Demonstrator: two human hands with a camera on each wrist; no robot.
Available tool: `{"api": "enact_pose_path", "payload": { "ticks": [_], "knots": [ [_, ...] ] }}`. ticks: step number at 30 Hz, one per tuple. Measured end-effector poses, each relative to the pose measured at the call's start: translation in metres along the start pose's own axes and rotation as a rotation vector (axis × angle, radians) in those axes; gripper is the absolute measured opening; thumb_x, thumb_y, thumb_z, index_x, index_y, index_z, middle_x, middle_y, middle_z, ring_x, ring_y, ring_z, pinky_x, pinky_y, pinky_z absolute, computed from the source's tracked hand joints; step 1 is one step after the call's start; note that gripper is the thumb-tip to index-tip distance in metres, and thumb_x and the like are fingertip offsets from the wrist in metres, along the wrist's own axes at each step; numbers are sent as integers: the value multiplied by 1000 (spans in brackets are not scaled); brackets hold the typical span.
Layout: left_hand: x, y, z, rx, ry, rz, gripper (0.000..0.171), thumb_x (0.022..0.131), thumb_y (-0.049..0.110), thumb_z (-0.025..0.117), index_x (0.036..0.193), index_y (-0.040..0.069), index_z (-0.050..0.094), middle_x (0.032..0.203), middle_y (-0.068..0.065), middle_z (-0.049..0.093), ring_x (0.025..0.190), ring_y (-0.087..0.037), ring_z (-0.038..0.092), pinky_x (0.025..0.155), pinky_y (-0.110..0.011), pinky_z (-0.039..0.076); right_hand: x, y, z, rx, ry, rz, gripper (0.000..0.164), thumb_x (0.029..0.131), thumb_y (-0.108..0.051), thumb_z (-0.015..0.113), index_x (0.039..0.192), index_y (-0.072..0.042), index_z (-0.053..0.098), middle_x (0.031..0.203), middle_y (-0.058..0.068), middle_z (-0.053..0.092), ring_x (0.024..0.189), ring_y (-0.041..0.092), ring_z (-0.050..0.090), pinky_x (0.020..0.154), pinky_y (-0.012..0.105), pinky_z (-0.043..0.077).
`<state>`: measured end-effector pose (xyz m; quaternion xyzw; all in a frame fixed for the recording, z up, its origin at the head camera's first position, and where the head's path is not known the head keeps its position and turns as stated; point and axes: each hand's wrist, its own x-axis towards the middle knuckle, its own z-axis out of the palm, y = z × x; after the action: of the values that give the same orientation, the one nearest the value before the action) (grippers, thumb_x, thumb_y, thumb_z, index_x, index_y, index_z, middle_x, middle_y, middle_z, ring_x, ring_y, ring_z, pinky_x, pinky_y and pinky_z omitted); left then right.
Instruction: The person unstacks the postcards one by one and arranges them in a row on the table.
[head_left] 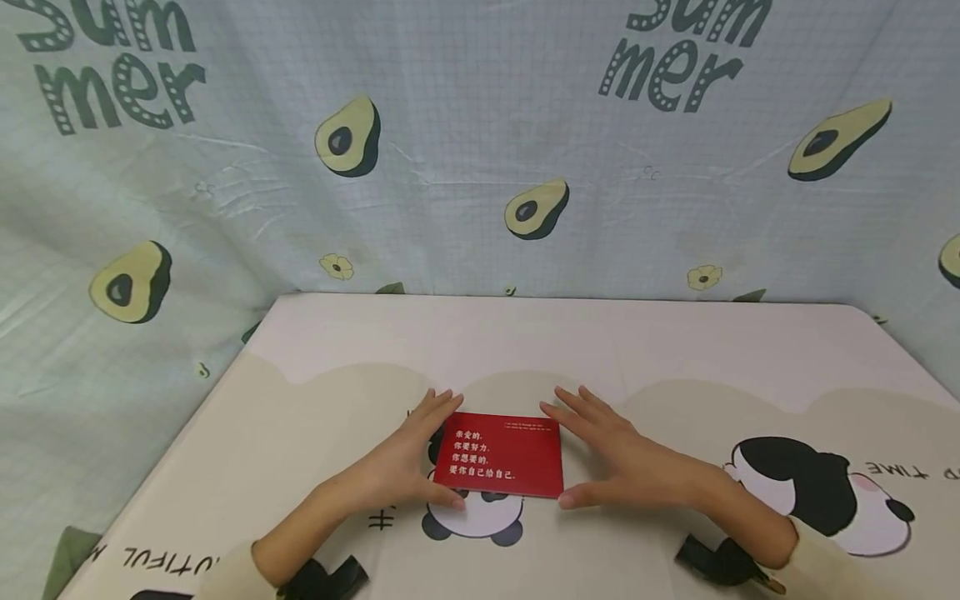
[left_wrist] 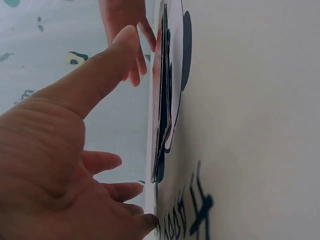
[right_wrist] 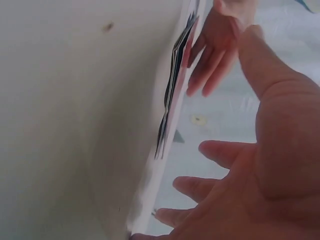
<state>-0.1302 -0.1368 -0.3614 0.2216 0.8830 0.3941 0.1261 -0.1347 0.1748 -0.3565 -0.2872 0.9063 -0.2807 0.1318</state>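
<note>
A thin red booklet-like item (head_left: 498,454) with white printed characters lies flat on the table. Seen edge-on in the left wrist view, its side (left_wrist: 162,95) shows several thin layers, slightly fanned apart. My left hand (head_left: 405,467) is at its left end, fingers spread and thumb near the bottom edge. On the right side, my right hand (head_left: 626,462) mirrors this, with its thumb by the lower right corner. Both hands have extended fingers and grip nothing. In the right wrist view, a gap shows between the fingers and the layered edge (right_wrist: 175,85).
The pale table covering (head_left: 600,550) bears printed animal figures, including a black-and-white one (head_left: 821,492) at the right. Dark straps (head_left: 723,562) sit at both wrists. Behind the table hangs a light curtain (head_left: 450,75) printed with avocados and lettering.
</note>
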Motion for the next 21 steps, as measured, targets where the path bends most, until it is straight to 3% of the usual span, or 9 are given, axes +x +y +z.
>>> {"api": "enact_pose_path", "payload": {
  "ticks": [11,21],
  "knots": [
    [2,-12,3,84,-50,53,110,64,29,89,151,10,25,153,-14,20,140,-34,12,97,-53,42,8,-11,11,6,0,6,96,66,-47,83,147,-26,37,150,6,30,139,34,16,94,61,41],
    [3,-15,3,101,-44,91,112,64,31,88,152,10,22,151,-13,21,139,-32,14,97,-51,43,9,-13,15,-37,21,-19,94,66,-48,83,146,-24,39,145,3,34,135,26,24,91,46,49]
  ]
}}
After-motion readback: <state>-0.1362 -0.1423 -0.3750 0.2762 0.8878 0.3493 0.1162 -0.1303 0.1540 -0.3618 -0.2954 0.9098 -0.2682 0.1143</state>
